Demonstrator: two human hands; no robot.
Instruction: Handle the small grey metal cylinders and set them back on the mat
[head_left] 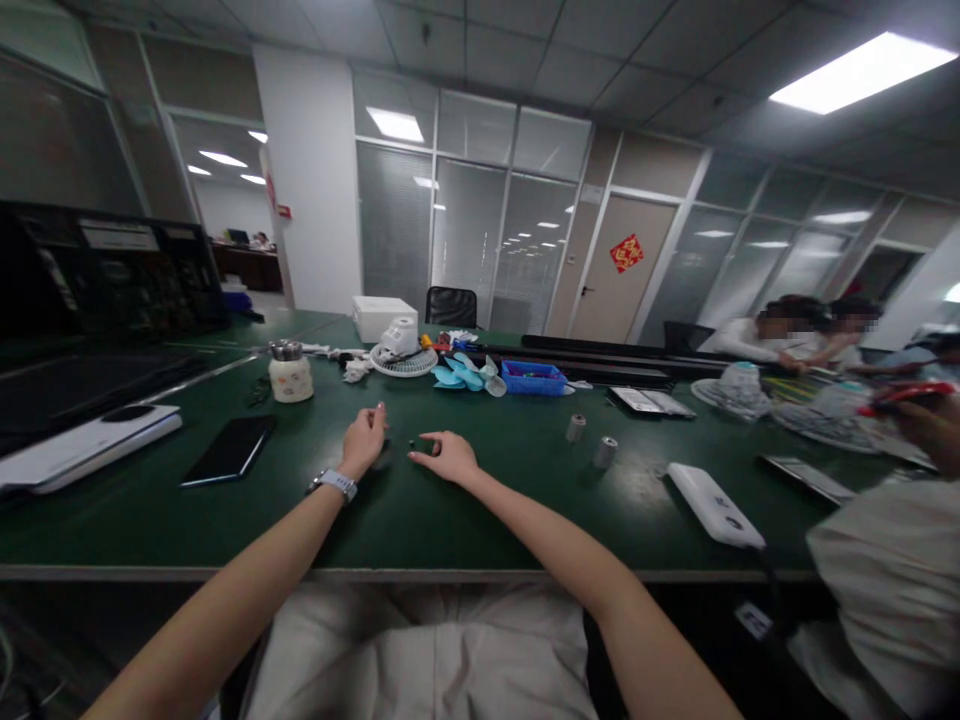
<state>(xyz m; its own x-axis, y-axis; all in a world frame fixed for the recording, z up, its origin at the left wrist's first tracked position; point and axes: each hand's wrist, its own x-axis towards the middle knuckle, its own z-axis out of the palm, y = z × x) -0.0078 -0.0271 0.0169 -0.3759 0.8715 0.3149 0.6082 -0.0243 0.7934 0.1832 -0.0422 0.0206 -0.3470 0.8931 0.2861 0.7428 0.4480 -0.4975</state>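
My left hand (364, 441), with a grey-banded watch (334, 484) on its wrist, is over the middle of the green table (480, 535). Its fingers are curled together. What they hold, if anything, is blurred and hidden. To its right, my right hand (452, 457) rests low at the table with thumb and forefinger apart, and no held thing shows in it. A tiny dark piece (412, 443), too small to name, lies just off those fingertips, between the two hands.
Left are a phone (231, 450), a white device (94, 448) and a patterned jar (290, 374). Behind my hands are a white fan part (403, 358), blue fan blades (459, 373) and a blue tray (533, 379). Right are two metal cylinders (576, 429), a white power strip (716, 504) and co-workers.
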